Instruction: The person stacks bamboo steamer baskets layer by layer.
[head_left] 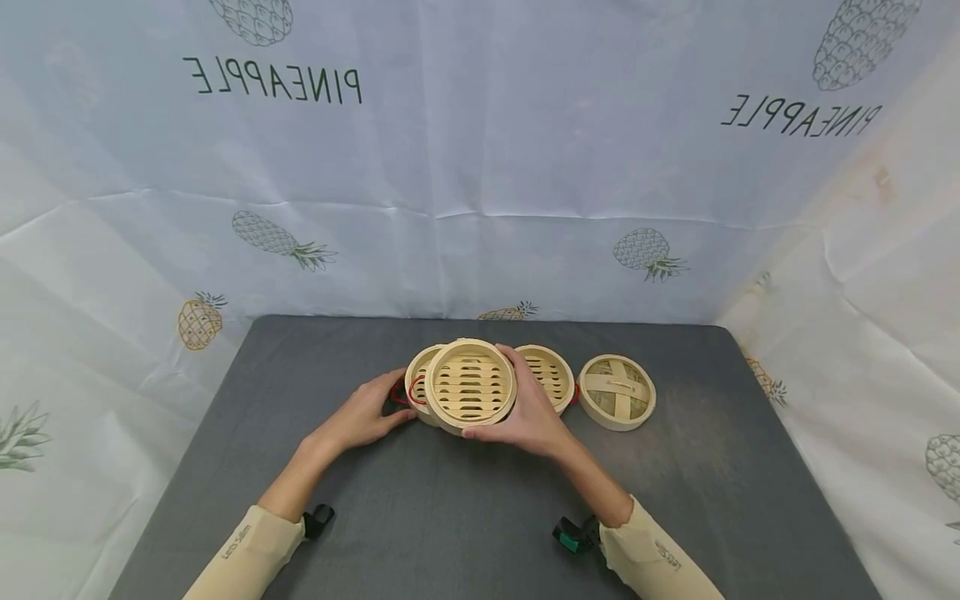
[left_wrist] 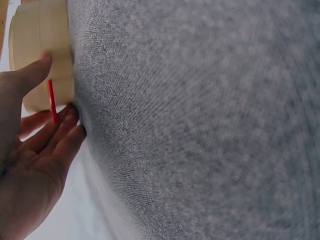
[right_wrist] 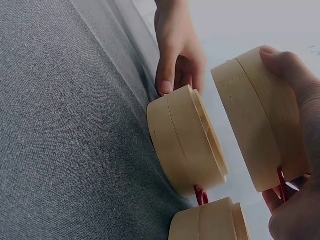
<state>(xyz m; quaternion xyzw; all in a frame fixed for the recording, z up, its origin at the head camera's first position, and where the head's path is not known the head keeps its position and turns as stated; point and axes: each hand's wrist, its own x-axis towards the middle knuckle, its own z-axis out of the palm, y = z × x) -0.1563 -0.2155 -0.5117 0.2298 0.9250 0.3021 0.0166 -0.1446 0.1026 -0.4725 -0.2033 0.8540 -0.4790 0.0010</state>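
Above the lower steamer basket (head_left: 417, 390), my right hand (head_left: 529, 414) fingers curl round lifted tier (head_left: 469, 384); left hand (head_left: 367, 413) w/ fingers together steadies base. Tier may slip if tilted.

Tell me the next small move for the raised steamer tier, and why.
Probably lower the lifted tier straight onto the lower tier. The right hand grips it clear above, partly overlapping, while the left hand steadies the lower one on the table.
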